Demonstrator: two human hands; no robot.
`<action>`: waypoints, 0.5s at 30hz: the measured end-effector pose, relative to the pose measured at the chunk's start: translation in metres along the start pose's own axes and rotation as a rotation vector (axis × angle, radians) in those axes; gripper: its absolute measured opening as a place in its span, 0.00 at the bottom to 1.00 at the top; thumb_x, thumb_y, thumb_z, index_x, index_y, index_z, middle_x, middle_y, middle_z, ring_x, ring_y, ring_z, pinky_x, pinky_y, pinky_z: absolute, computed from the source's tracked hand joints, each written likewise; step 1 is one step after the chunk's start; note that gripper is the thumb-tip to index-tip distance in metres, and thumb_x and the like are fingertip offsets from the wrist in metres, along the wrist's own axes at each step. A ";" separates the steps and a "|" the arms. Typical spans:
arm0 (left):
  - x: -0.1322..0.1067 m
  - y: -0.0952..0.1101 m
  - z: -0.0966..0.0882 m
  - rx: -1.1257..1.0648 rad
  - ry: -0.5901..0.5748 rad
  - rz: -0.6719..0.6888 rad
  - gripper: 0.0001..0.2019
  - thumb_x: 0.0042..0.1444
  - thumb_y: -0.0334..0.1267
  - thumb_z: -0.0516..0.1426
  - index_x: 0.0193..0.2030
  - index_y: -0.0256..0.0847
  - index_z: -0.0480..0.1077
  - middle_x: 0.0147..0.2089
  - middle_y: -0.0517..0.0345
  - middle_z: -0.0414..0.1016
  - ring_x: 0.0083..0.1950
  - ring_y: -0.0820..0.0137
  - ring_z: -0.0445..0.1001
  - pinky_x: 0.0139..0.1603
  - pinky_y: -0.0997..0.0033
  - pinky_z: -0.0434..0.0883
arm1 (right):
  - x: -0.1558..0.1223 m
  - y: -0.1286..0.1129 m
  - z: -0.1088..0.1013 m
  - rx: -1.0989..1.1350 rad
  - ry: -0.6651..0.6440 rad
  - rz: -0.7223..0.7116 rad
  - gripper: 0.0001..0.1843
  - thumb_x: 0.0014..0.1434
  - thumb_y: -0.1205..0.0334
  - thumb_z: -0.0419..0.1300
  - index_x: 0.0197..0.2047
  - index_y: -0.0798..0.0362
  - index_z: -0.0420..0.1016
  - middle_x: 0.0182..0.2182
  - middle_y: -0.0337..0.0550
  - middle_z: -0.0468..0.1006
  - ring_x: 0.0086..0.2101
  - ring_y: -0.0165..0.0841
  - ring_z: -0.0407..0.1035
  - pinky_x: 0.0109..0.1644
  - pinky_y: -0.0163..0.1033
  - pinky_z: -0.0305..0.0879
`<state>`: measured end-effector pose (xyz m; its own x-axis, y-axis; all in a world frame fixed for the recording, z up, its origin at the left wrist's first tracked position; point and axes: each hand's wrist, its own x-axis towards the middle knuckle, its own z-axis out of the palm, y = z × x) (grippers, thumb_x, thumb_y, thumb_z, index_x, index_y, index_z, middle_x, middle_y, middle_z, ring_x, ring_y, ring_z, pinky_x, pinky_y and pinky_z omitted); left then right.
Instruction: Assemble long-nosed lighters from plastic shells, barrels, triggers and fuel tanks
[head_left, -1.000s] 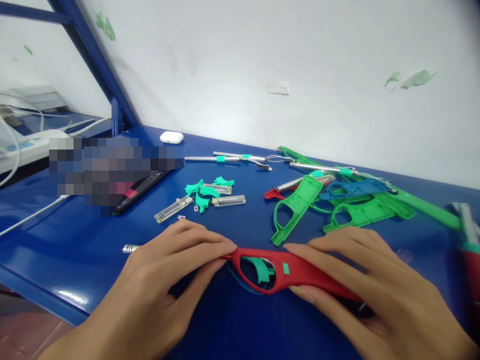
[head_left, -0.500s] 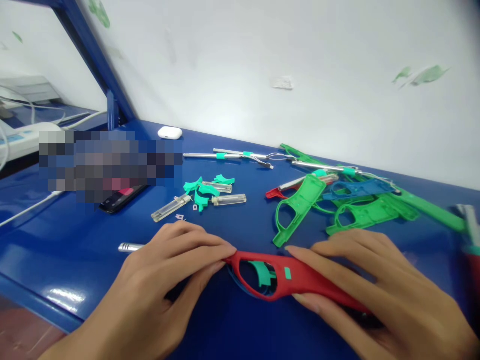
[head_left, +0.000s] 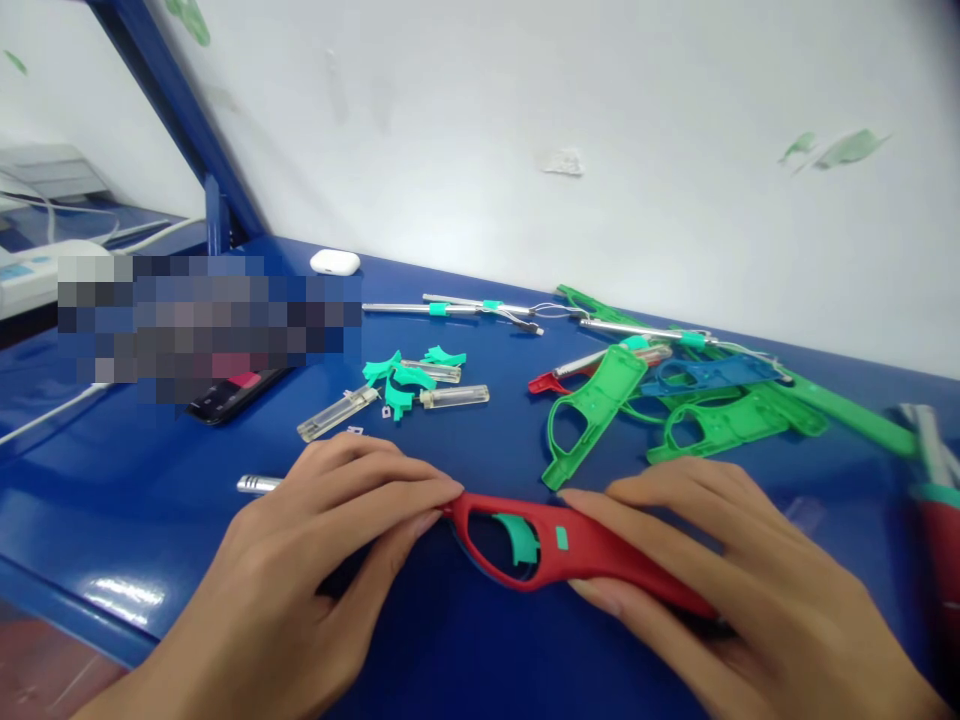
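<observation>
A red long-nosed lighter body (head_left: 592,555) with a teal trigger (head_left: 519,538) lies on the blue table (head_left: 465,450) in front of me. My left hand (head_left: 315,560) pinches its front end, where a metal nozzle (head_left: 257,485) sticks out to the left. My right hand (head_left: 720,570) wraps the rear of the red handle, fingers on top and thumb below. Both hands are closed on the lighter.
Behind lie clear fuel tanks (head_left: 336,413) and teal triggers (head_left: 397,375), metal tubes with wires (head_left: 450,308), a heap of green (head_left: 592,410) and blue (head_left: 705,375) handle shells, a white earbud case (head_left: 334,262) and a phone (head_left: 225,395). A white wall (head_left: 570,120) stands behind.
Both hands stay on the red lighter, which has tilted slightly and settled lower against the table. The view has shifted a little.
</observation>
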<state>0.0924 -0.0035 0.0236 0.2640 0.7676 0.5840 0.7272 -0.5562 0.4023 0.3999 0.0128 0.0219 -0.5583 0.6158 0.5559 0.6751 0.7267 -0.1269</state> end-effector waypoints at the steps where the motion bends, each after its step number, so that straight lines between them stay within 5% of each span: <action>1: -0.002 0.000 0.000 0.009 0.001 -0.017 0.14 0.76 0.34 0.62 0.55 0.62 0.83 0.53 0.85 0.91 0.54 0.82 0.87 0.66 0.88 0.75 | 0.000 0.000 -0.001 0.003 0.004 -0.001 0.16 0.89 0.46 0.55 0.62 0.40 0.82 0.46 0.34 0.89 0.44 0.32 0.84 0.51 0.42 0.78; 5: -0.010 0.000 -0.001 0.057 0.027 -0.124 0.16 0.78 0.41 0.63 0.67 0.67 0.79 0.63 0.83 0.87 0.63 0.81 0.85 0.76 0.88 0.67 | -0.003 0.007 -0.003 -0.035 0.057 0.108 0.15 0.85 0.45 0.60 0.65 0.37 0.82 0.49 0.37 0.89 0.44 0.37 0.85 0.47 0.45 0.79; 10: -0.014 -0.004 -0.001 0.008 0.016 -0.143 0.17 0.77 0.38 0.61 0.65 0.66 0.77 0.62 0.81 0.85 0.63 0.79 0.83 0.78 0.85 0.64 | 0.002 0.029 -0.005 -0.253 0.139 0.328 0.26 0.84 0.45 0.58 0.76 0.47 0.76 0.66 0.60 0.84 0.62 0.61 0.79 0.66 0.69 0.75; 15: -0.024 -0.007 -0.003 -0.019 0.037 -0.259 0.18 0.76 0.43 0.63 0.68 0.70 0.78 0.67 0.80 0.85 0.69 0.70 0.84 0.77 0.75 0.74 | 0.009 0.028 -0.004 -0.155 0.144 0.270 0.12 0.82 0.53 0.61 0.63 0.40 0.82 0.60 0.48 0.85 0.60 0.51 0.81 0.63 0.62 0.77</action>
<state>0.0793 -0.0193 0.0085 0.0468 0.8732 0.4852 0.7554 -0.3487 0.5547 0.4159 0.0375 0.0267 -0.2831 0.7224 0.6309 0.8608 0.4815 -0.1651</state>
